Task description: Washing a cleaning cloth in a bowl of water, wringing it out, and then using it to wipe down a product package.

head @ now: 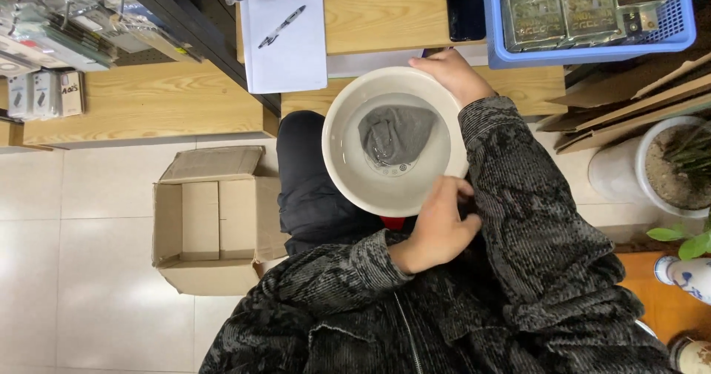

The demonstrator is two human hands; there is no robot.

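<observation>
both hands grip rim of white basin (348, 163): left hand (437, 229) near side, right hand (450, 74) far side. water w/ grey cloth (396, 133) inside; a tilt could spill on lap.

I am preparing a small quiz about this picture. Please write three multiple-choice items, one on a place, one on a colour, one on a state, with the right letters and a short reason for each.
1. Where does the wet grey cloth lie?
A. inside the round white basin
B. in the open cardboard box
C. on the white paper pad

2. What colour is the plastic basket on the wooden table?
A. red
B. blue
C. green

3. How is the basin held?
A. left hand and right hand both on its rim
B. one hand only
C. untouched, on the floor

Answers:
1 A, the cloth sits in shallow water at the basin's bottom.
2 B, its mesh walls are blue.
3 A, one hand is at the near rim, the other at the far rim.
</observation>
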